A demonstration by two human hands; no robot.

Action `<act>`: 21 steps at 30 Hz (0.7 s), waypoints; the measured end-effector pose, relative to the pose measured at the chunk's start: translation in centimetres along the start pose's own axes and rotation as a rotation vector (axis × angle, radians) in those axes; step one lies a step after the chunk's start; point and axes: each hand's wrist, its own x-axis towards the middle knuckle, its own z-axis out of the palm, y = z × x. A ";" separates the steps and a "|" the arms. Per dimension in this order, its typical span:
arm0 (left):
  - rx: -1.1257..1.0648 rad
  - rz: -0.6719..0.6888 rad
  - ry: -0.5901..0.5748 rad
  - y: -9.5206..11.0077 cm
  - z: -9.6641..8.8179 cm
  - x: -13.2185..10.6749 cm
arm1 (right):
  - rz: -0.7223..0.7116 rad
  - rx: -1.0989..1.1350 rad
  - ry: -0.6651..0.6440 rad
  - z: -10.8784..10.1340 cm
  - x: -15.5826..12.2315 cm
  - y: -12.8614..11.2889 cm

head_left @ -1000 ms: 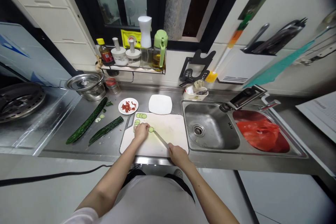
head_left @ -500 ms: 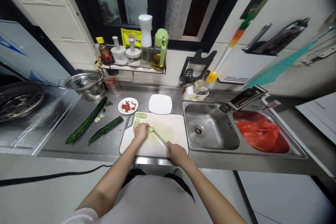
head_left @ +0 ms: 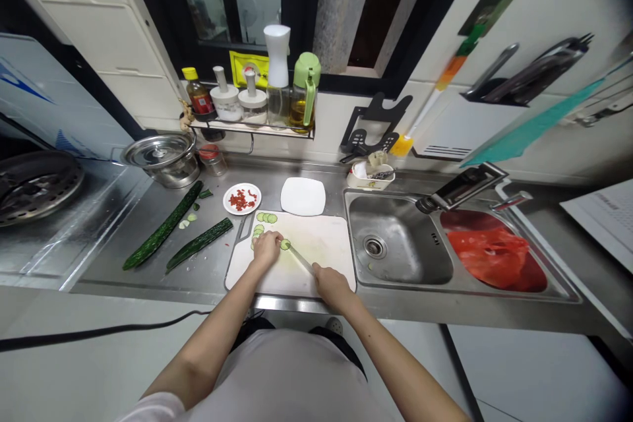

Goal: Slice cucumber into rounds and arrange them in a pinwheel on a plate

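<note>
On the white cutting board (head_left: pixel 316 237), my left hand (head_left: pixel 267 248) has its fingers curled on some cucumber slices (head_left: pixel 285 244) that stick out to its right. My right hand (head_left: pixel 330 285) grips a knife (head_left: pixel 301 258) by its handle, with the tip at the cucumber slices. Further cucumber slices (head_left: pixel 267 217) lie in a row at the board's far left corner, and a few more sit just behind my left hand. A halved cucumber (head_left: pixel 200 245) and a longer cucumber (head_left: pixel 163 227) rest on the steel counter left of the board.
Behind the board stand a plate of chopped red pieces (head_left: pixel 242 199) and a white square plate (head_left: pixel 303 196). The sink (head_left: pixel 400 237) borders the board on the right, with a red bag (head_left: pixel 489 254) in its second basin. A lidded steel pot (head_left: pixel 161 158) stands back left.
My right hand and the knife have shifted very slightly to the left. My left hand stays on the cucumber slices.
</note>
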 end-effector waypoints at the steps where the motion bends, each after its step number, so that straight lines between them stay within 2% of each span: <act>1: 0.000 -0.002 -0.002 0.0 0.0 0.0 | 0.002 0.001 0.001 -0.1 0.1 -0.1; 13: -0.012 -0.016 -0.021 0.1 -0.2 0.0 | -0.014 0.003 0.021 0.0 1.2 -0.5; 21: 0.010 -0.029 -0.033 0.4 -0.4 0.1 | -0.017 0.005 0.020 0.1 0.9 -0.4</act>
